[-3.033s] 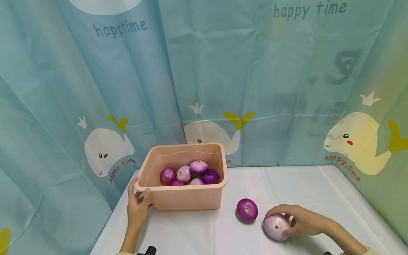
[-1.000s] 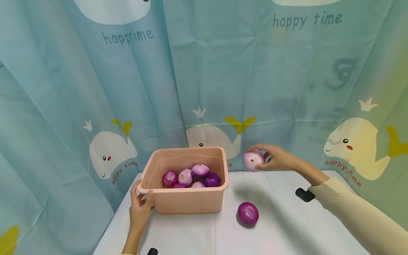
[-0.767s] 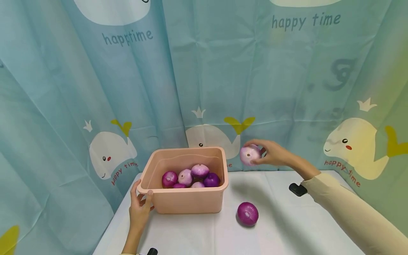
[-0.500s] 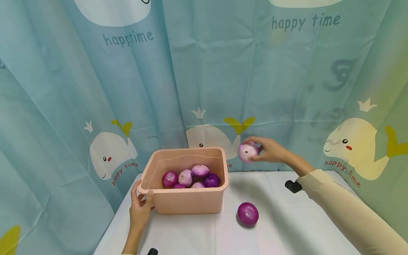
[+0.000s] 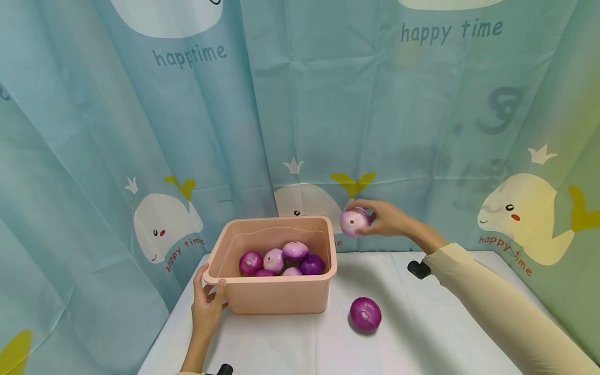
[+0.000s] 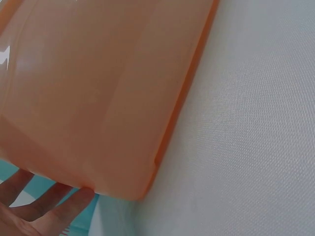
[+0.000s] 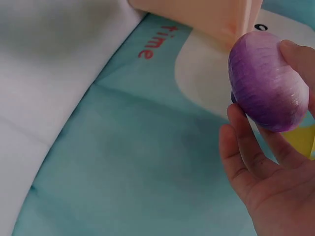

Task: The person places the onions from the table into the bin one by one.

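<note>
Head view: right hand (image 5: 391, 219) grips a pale onion (image 5: 353, 221) just outside the tub (image 5: 281, 297)'s far corner; let go early, it'd miss. Left hand (image 5: 206, 307) clasps the rim.

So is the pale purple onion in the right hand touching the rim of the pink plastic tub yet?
Apart. In the head view the pale purple onion, held by the right hand, hangs beyond the pink plastic tub, with curtain showing between them.
</note>
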`<action>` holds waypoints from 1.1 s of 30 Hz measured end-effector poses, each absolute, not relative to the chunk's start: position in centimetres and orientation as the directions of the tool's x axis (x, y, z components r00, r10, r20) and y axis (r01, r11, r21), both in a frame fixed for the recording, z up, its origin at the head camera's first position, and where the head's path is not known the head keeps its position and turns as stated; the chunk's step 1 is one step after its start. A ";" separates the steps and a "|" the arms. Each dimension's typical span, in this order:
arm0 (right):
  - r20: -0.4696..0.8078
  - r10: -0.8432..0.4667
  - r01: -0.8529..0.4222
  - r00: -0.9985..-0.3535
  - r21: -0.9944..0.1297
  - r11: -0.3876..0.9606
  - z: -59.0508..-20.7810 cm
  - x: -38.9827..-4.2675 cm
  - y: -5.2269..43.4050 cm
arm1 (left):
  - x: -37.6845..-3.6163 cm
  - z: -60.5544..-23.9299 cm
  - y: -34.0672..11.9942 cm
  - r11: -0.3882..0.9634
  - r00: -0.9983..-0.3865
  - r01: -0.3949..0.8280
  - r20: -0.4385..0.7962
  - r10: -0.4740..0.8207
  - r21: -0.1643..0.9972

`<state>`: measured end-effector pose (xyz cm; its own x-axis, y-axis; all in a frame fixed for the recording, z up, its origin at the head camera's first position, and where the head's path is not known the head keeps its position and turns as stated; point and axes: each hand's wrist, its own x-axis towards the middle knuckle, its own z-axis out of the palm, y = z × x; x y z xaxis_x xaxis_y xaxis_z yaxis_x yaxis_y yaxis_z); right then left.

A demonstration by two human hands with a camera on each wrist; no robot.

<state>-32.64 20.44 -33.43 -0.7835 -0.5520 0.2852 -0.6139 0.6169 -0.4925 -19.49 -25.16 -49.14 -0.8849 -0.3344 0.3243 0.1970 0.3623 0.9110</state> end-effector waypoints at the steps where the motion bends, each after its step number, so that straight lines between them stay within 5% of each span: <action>1: 0.278 -0.556 -0.614 -0.783 -0.487 0.621 -33.3 -32.8 20.0 | -19.5 -49.1 -25.1 0.359 -0.886 0.197 0.322 -0.333 0.912; 33: 0.095 -0.778 -0.729 -0.621 -0.435 0.529 -32.3 -35.2 1.8 | -19.4 -49.2 -25.2 0.363 -0.880 0.219 0.344 -0.328 0.906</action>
<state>-35.20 1.84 -32.29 -0.6209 -0.7781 0.0950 -0.7289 0.5286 -0.4351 -19.42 -25.23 -49.23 -0.8798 -0.3275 0.3445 0.2193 0.3633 0.9055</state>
